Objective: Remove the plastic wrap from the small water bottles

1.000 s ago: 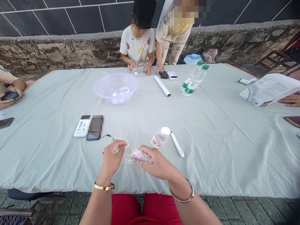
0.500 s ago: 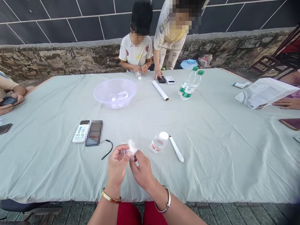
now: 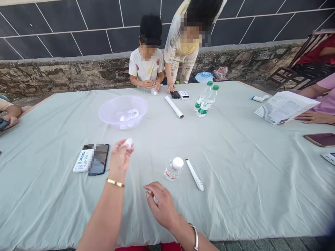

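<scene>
My left hand (image 3: 120,157) is closed on a crumpled piece of clear plastic wrap (image 3: 128,143), held up over the table short of the purple basin (image 3: 104,120). Some clear plastic lies inside that basin. My right hand (image 3: 162,205) hovers near the front of the table with thumb and fingers apart, holding nothing. Just beyond it stands a small clear bottle with a white cap (image 3: 174,168). To the bottle's right lies a slim white utility knife (image 3: 194,174).
Left of my hands lie a white power bank (image 3: 83,160) and a phone (image 3: 99,160). Farther back are a white roll (image 3: 174,107) and two green-capped water bottles (image 3: 206,101). Two people (image 3: 146,69) are across the table; another person's hand holds a paper sheet (image 3: 288,106) at right.
My hands have separated. The left one moved forward and left with the plastic wrap, now squeezed smaller; the right one let go of it and opened. The view has shifted slightly.
</scene>
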Available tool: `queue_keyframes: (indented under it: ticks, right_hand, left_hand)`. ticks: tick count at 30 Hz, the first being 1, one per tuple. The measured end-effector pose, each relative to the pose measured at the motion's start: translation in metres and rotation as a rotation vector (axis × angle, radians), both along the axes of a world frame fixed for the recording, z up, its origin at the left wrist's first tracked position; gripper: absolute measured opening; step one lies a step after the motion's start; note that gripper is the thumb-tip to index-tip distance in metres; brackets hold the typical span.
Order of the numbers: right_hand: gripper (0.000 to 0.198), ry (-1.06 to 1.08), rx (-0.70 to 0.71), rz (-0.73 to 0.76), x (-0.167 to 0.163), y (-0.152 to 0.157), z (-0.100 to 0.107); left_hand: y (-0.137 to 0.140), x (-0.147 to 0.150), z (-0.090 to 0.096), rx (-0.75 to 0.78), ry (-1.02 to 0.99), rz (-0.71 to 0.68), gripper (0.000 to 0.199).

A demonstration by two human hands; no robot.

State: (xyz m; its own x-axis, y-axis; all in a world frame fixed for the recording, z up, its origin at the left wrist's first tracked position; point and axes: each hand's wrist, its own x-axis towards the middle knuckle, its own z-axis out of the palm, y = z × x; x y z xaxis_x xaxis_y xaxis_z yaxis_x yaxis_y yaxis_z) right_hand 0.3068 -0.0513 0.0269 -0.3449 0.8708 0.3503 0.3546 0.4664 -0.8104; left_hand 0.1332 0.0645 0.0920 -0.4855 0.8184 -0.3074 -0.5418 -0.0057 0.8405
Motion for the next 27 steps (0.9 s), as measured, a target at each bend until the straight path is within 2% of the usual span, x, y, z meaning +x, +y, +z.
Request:
queue_keyframes:
  ticks: [2, 5, 7, 8, 10, 11, 13, 14, 15, 17, 19, 22, 24, 27]
  right_hand:
    - [0.024, -0.004, -0.011, -0.022, 0.008, -0.004, -0.011]
    - [0.018, -0.007, 0.000, -0.186, 0.023, -0.008, -0.030]
    - [0.007, 0.004, -0.008, -0.399, 0.035, -0.006, -0.044]
    - [0.003, 0.017, -0.026, -0.519, 0.041, -0.004, -0.050]
    - [0.018, 0.034, -0.087, -0.709, 0.050, 0.004, -0.058]
    - [0.032, 0.035, -0.124, -0.751, 0.053, 0.009, -0.060]
    - [0.061, 0.013, -0.193, -0.736, 0.057, 0.022, -0.061]
    - [0.068, -0.008, -0.220, -0.709, 0.057, 0.029, -0.061]
    - [0.068, -0.032, -0.245, -0.682, 0.056, 0.036, -0.060]
    - [0.056, -0.072, -0.288, -0.662, 0.051, 0.053, -0.059]
    - [0.047, -0.072, -0.298, -0.678, 0.042, 0.078, -0.059]
    - [0.048, -0.018, -0.275, -0.736, 0.023, 0.137, -0.054]
    - [0.051, -0.039, -0.302, -0.812, 0.008, 0.188, -0.048]
    - [0.052, -0.054, -0.323, -0.848, -0.009, 0.266, -0.038]
  left_hand:
    - [0.044, -0.014, 0.026, 0.088, -0.043, 0.003, 0.034]
    - [0.093, -0.035, 0.057, 0.089, -0.064, -0.106, 0.060]
    - [0.105, -0.041, 0.062, 0.041, -0.022, -0.170, 0.075]
    - [0.104, -0.042, 0.059, 0.026, 0.018, -0.172, 0.079]
    - [0.088, -0.035, 0.042, 0.019, 0.107, -0.123, 0.076]
    - [0.075, -0.029, 0.028, 0.022, 0.139, -0.093, 0.069]
    - [0.043, -0.012, -0.005, -0.006, 0.162, -0.069, 0.049]
    - [0.025, -0.003, -0.022, -0.028, 0.170, -0.056, 0.042]
    - [0.007, 0.007, -0.039, -0.060, 0.174, -0.047, 0.038]
    - [-0.024, 0.024, -0.069, -0.108, 0.186, -0.074, 0.033]
    - [-0.048, 0.035, -0.090, -0.122, 0.239, -0.125, 0.031]
    - [-0.067, 0.044, -0.106, -0.090, 0.362, -0.197, 0.025]
    - [-0.072, 0.046, -0.109, -0.082, 0.445, -0.246, 0.020]
    - [-0.077, 0.048, -0.110, -0.070, 0.567, -0.301, 0.014]
